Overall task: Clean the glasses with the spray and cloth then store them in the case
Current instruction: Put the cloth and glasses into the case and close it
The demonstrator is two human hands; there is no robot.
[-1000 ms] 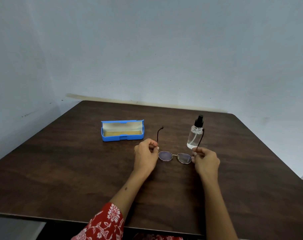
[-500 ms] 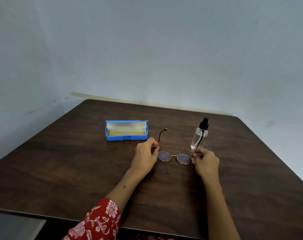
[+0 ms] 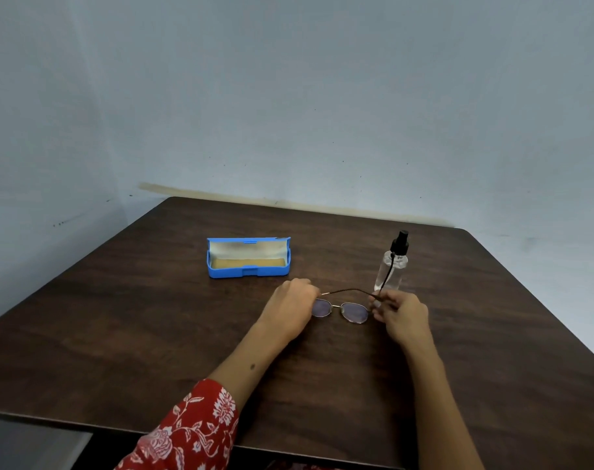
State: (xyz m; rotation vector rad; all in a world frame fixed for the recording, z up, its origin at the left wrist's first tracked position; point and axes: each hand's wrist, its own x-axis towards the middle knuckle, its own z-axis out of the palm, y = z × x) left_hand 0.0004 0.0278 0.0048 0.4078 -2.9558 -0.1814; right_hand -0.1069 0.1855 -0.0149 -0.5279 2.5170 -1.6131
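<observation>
Far left on the desk (image 3: 126, 320), the blue case (image 3: 248, 257) lies open with a tan lining or cloth showing inside, well apart from the hands. Moving right, the left hand (image 3: 290, 308) has its fingers curled around the left end of the glasses (image 3: 340, 310), gripping at the hinge. And here's the change: a second ago that left temple arm stood up and pointed away from the person; now it is folded flat across the back of the lenses, reaching toward the right hand. The glasses themselves sit low over the desk between the two hands, lenses facing the person. On to the right hand (image 3: 402, 315), fingers pinching the right end of the frame, while the right temple arm still sticks out toward the far side, crossing in front of the spray bottle (image 3: 392, 266), which stands upright just beyond. Folding has begun, so this looks like the storing stage: the second arm should fold next, then the glasses go left into the case.
</observation>
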